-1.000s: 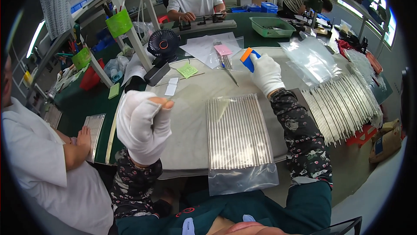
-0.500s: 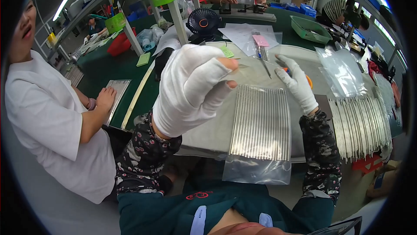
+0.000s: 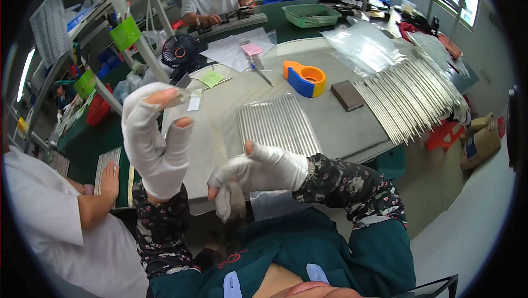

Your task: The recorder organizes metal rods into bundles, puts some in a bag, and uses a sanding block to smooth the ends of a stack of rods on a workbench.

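Note:
My left hand (image 3: 157,146), in a white glove with bare fingertips, is raised at the left over the table edge. Its thumb and forefinger stand apart; a faint clear sliver shows at the forefinger's tip. My right hand (image 3: 261,171), gloved alike, reaches left across the near end of a bagged row of thin silvery rods (image 3: 278,124). Its thumb points up, away from the other fingers. A faint see-through streak hangs by those fingers, too blurred to name. Farther off sits an orange and blue tape dispenser (image 3: 305,79), with neither hand on it.
Right of the dispenser lies a brown block (image 3: 347,96), beside a large row of silvery rods (image 3: 410,97). Clear bags (image 3: 366,45), a green basket (image 3: 311,16), a black fan (image 3: 180,50) and a pen (image 3: 262,75) lie farther back. A co-worker's arm (image 3: 99,210) is at the left.
My right hand has moved away from the tape dispenser, leftward and nearer to me, over the bagged rods. The left hand stays raised with its fingers apart. The whole view has shifted.

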{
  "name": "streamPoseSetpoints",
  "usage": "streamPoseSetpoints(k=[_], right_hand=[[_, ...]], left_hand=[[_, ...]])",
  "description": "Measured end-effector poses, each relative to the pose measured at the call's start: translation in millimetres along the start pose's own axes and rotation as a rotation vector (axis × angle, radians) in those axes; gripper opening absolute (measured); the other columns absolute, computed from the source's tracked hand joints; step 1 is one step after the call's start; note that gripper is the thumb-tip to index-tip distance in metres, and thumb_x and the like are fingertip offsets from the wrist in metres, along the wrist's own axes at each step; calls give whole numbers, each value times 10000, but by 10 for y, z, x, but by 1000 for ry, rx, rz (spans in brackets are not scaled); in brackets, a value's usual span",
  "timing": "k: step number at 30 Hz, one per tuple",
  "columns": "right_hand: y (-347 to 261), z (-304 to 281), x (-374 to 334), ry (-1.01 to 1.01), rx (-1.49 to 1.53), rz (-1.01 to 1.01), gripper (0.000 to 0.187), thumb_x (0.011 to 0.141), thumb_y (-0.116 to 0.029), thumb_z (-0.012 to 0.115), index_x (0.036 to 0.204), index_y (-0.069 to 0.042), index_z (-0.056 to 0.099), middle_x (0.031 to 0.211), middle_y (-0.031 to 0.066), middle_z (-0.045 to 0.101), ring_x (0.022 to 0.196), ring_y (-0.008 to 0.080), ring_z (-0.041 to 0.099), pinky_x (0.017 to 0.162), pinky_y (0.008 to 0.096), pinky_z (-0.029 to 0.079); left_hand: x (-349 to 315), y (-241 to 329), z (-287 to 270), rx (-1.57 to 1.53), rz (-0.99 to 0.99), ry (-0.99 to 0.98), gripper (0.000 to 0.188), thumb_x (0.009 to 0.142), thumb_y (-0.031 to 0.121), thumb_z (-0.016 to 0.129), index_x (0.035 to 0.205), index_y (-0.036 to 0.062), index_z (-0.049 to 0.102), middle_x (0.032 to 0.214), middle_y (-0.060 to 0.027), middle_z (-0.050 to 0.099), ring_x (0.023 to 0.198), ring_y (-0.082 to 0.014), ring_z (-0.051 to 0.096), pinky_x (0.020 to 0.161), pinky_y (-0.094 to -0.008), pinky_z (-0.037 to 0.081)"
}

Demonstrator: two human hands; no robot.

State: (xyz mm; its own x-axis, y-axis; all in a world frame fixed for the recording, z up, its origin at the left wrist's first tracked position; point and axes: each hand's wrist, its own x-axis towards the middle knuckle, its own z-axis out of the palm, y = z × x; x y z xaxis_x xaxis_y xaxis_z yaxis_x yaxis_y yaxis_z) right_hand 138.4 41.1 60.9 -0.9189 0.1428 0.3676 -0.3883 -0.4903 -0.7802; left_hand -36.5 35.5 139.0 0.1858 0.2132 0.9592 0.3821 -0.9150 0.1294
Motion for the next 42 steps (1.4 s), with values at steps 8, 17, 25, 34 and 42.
streamPoseSetpoints(k=[8, 17, 25, 34, 42], right_hand=[[142, 92, -277, 29, -282, -117, 602, 904, -566, 454, 758, -8, 628, 1020, 207, 617, 1074, 325, 519, 972, 416, 338], [-182, 431, -1325, 506, -268, 152, 299, 744, -253, 744, 725, 13, 608, 856, 206, 663, 926, 326, 600, 870, 431, 431], [-214, 648, -2230, 1034, -531, 354, 154, 760, -112, 724, 774, 0, 619, 772, 70, 654, 697, 130, 604, 672, 266, 488], [108, 695, -2426, 1179, -426, 718, 111, 780, -69, 711, 789, 14, 638, 687, 32, 626, 634, 91, 577, 609, 236, 465], [108, 596, -2245, 1249, -575, 765, 118, 796, -76, 707, 768, 7, 626, 659, 6, 586, 615, 69, 529, 581, 226, 441]], left_hand=[[-161, -78, -143, -69, -103, 33, 340, 902, 92, 618, 1211, -8, 514, 1219, -111, 522, 1057, -170, 530, 959, -308, 394], [-361, 150, -669, 30, -76, -364, 387, 875, 91, 631, 1243, 46, 519, 1203, -154, 535, 1027, -244, 562, 917, -363, 435], [-1034, 315, -541, 135, 67, -940, 586, 776, 61, 657, 1307, 180, 439, 1097, -47, 571, 835, -214, 595, 658, -349, 479], [-1787, 519, -418, 156, 138, -1342, 411, 839, 214, 613, 1227, 189, 481, 1214, 65, 497, 948, -181, 558, 766, -353, 480], [-1885, 392, -464, 313, 199, -1314, 434, 778, 254, 657, 1186, 219, 512, 1248, 59, 489, 1113, -236, 484, 1012, -481, 370]])
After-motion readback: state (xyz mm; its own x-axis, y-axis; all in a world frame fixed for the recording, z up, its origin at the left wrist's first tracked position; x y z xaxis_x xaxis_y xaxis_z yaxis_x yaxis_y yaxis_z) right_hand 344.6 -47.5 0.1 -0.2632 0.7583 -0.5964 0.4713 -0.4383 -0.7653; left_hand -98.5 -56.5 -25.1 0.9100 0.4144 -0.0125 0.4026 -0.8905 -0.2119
